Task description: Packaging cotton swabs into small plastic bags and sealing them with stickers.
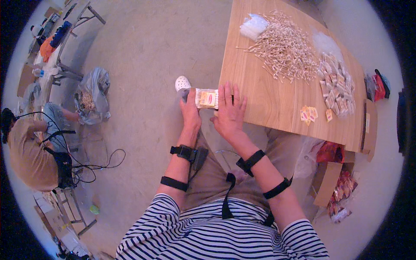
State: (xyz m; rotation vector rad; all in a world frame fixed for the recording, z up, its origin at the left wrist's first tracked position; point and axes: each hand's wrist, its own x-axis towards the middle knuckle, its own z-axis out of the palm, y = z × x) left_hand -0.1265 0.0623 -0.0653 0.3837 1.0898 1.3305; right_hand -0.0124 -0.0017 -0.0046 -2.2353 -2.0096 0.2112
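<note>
Left hand (190, 110) pinching flat, clear-plastic, yellow-labelled swab packet (206, 99); right hand (230, 108) flat against far end, grip unclear; loosened pinch could drop it.

Held label side up, gripped at the left end by the left hand (190, 113) and met at the right end by the right hand (229, 107): a small, flat, roughly rectangular pack of cotton swabs (200, 99). Lined up side by side, sticks running from far to near, pale tips showing along the far edge. Faced toward the right with a yellow-and-white label (209, 100) bearing a red mark. Positioned just left of the wooden table (271, 97). Too small to tell whether sealed.
</note>
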